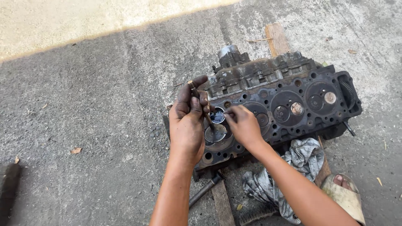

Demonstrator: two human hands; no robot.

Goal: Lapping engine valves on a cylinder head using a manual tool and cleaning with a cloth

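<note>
A dark, greasy engine cylinder head (289,98) lies tilted on the concrete, its valve face turned up. My left hand (187,121) grips a metal valve (211,127) by its stem, the round valve head resting at the leftmost chamber. My right hand (243,124) sits just right of it, fingertips pinched near the valve head; what they pinch is too small to tell. Other valves (297,109) show in the chambers to the right.
A dirty grey rag (289,167) lies below the cylinder head. Wooden planks (276,38) stick out from under it at the back and front. A metal rod (204,190) lies near the front plank. A sandalled foot (345,194) is at the lower right.
</note>
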